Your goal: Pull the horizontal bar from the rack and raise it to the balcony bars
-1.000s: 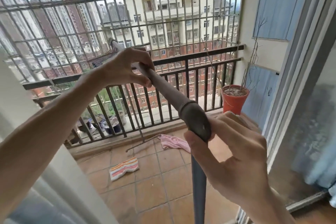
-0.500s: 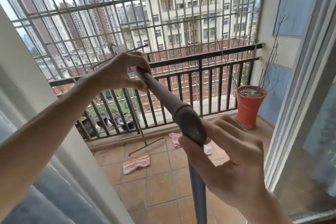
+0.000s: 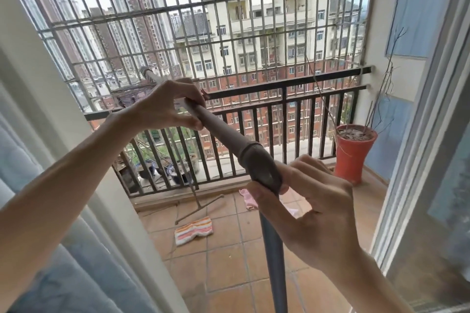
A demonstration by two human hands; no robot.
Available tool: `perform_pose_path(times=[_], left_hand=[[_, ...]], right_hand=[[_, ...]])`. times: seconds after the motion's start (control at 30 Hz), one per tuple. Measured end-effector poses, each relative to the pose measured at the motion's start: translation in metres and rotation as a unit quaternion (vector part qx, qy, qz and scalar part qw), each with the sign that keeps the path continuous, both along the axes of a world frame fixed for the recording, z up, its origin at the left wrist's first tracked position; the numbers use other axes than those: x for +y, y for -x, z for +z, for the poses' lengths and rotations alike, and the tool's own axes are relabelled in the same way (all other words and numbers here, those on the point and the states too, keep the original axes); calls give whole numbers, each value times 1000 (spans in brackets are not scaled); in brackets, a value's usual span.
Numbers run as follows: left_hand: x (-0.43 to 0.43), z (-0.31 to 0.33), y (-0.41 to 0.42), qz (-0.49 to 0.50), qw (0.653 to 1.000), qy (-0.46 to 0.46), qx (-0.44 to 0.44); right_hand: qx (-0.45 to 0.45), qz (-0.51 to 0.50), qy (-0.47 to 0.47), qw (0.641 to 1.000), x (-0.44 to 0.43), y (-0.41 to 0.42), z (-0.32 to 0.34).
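Note:
A long grey pole (image 3: 223, 132) slants up and away from me toward the window bars, with a thicker dark collar (image 3: 262, 165) at its near end. My left hand (image 3: 167, 107) grips the pole farther up, fingers wrapped round it. My right hand (image 3: 312, 213) holds the collar, thumb pressed against its underside and fingers curled over the top. Below the collar a grey tube (image 3: 276, 262) runs straight down out of view. The pole's far tip (image 3: 146, 72) shows just past my left hand.
A black balcony railing (image 3: 282, 89) and a tall bar grille (image 3: 178, 15) close off the front. An orange flowerpot (image 3: 352, 152) with bare twigs stands at right. A striped cloth (image 3: 194, 230), a pink cloth (image 3: 248, 197) and a thin metal rod (image 3: 195, 195) lie on the tiled floor. Curtain at left, sliding door frame at right.
My view has swung left and up slightly, so the pot and railing sit farther right. Both hands keep their hold on the pole, the left one sliding slightly along it.

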State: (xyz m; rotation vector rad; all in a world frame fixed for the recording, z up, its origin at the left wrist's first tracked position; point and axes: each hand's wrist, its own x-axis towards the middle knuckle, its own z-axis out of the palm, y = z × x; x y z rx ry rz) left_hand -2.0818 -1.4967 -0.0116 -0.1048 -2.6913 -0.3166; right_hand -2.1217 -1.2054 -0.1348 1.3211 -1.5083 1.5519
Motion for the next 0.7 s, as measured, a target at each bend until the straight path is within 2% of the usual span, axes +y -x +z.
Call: perform_pose_path(times=[0.7], left_hand=[[-48,-7,-8,25,999,30,21]], right_hand=[[-33,6,-48,998,-35,12,8]])
